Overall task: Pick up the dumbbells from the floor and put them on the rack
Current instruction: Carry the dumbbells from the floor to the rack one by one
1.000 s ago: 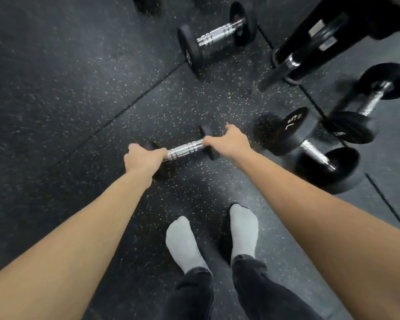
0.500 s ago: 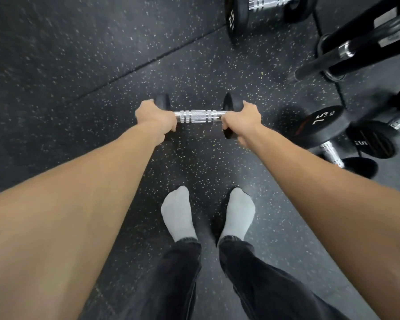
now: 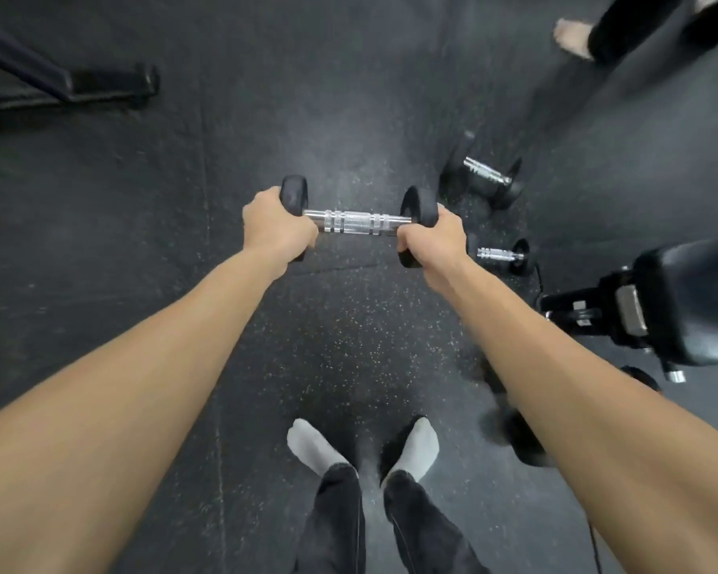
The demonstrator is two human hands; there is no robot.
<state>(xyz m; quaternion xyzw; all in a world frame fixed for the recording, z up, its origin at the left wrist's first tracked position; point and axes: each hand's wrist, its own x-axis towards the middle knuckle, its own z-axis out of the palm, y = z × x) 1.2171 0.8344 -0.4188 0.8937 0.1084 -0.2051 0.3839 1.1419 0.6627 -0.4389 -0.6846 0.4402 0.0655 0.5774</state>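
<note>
- Both hands carry one black rubber-ended dumbbell with a knurled chrome handle [image 3: 359, 221]: left hand [image 3: 276, 229] wrapped round its left head, right hand [image 3: 432, 242] round its right head, seemingly clear of the speckled black rubber floor [image 3: 142, 283].
- Two more chrome-handled dumbbells [image 3: 488, 176] [image 3: 504, 255] lie on the floor just right of the right hand, not yet collected.
- No rack is identifiable; carrying and placing remain.

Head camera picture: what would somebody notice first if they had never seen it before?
Right in the middle, a dumbbell with a shiny silver handle, held level by the left hand and the right hand, one on each black end. Two bare arms stretch up to it from the bottom corners. Below are two grey socks, and more dumbbells lie on the dark speckled floor to the right.
</note>
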